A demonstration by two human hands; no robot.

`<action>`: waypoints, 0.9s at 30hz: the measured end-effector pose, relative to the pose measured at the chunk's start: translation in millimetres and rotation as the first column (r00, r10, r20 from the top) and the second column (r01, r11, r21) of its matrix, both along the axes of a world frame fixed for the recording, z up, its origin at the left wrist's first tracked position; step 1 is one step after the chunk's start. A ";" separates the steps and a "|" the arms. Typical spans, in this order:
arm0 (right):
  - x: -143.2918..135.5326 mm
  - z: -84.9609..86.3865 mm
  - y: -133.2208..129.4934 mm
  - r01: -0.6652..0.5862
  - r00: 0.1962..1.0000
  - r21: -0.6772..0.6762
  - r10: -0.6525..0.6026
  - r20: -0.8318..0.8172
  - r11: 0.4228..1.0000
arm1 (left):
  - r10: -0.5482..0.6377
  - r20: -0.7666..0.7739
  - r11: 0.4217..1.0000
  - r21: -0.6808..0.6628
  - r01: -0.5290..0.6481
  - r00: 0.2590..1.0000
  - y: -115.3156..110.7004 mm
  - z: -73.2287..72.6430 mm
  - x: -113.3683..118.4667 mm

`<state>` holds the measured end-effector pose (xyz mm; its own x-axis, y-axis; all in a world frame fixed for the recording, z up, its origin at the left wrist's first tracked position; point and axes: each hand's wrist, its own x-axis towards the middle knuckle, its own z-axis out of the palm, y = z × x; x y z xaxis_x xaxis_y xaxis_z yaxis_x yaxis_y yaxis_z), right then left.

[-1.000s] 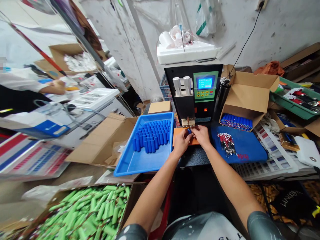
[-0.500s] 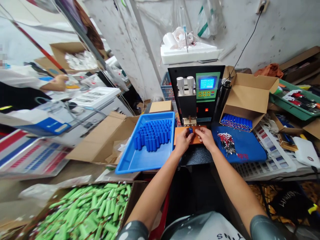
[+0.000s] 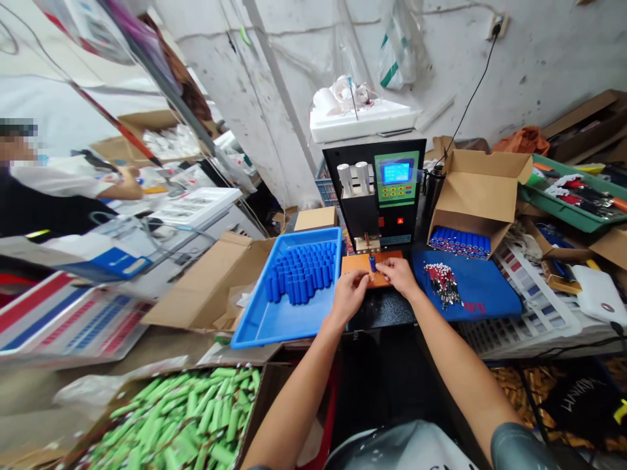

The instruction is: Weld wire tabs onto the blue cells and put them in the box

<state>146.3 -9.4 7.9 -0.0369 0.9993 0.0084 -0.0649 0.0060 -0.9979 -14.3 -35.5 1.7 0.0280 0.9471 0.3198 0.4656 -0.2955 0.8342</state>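
Note:
A single blue cylindrical battery cell [image 3: 372, 263] stands upright on the orange plate [image 3: 353, 263], just in front of the spot welder [image 3: 361, 215] and its electrode tips. My right hand [image 3: 399, 275] has its fingertips closed on the cell's right side. To the left of the cell and apart from it, my left hand [image 3: 349, 292] is curled with thumb and fingertips together; what they hold, if anything, is too small to make out. Many similar blue cells [image 3: 301, 271] stand in the blue tray [image 3: 274, 333] on my left.
Right of the plate, red and black wire leads [image 3: 442, 284] lie on a blue mat [image 3: 494, 297]. An open cardboard box [image 3: 482, 189] of blue cells stands behind them. Green wrapped packs [image 3: 186, 418] fill a box at lower left. Another person [image 3: 53, 183] works at far left.
My left hand has drawn away from the cell, back and to the left. My right hand stays at the cell, which now shows more fully. The camera view has shifted slightly.

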 end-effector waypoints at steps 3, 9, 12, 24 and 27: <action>-0.6 -1.7 1.0 0.004 1.000 0.002 -0.004 -0.019 1.000 | -0.007 -0.102 1.000 0.011 0.008 0.995 -6.4 -1.0 0.4; 2.1 -0.7 0.8 -0.039 0.999 0.035 0.038 0.020 0.999 | -0.039 -0.007 0.999 -0.032 0.039 0.999 -0.3 -2.7 8.5; 3.9 0.5 0.2 -0.107 0.990 0.082 0.098 0.102 0.991 | -0.033 -0.130 0.999 0.016 0.035 0.991 4.6 -2.2 6.2; 9.8 -3.7 1.8 -0.150 0.989 0.048 0.149 0.022 0.988 | -0.088 -0.135 0.986 0.127 0.105 0.987 2.9 1.3 1.0; 14.8 -1.0 0.7 -0.180 0.975 -0.018 0.176 -0.133 0.984 | -0.201 -0.165 0.974 0.074 0.215 0.966 7.8 -2.4 1.9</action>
<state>161.2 -8.7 6.9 -0.2145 0.9767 -0.0052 -0.1916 -0.0473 -0.9803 -12.4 -27.6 -0.8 0.2775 0.8824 0.3800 0.5078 -0.4705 0.7217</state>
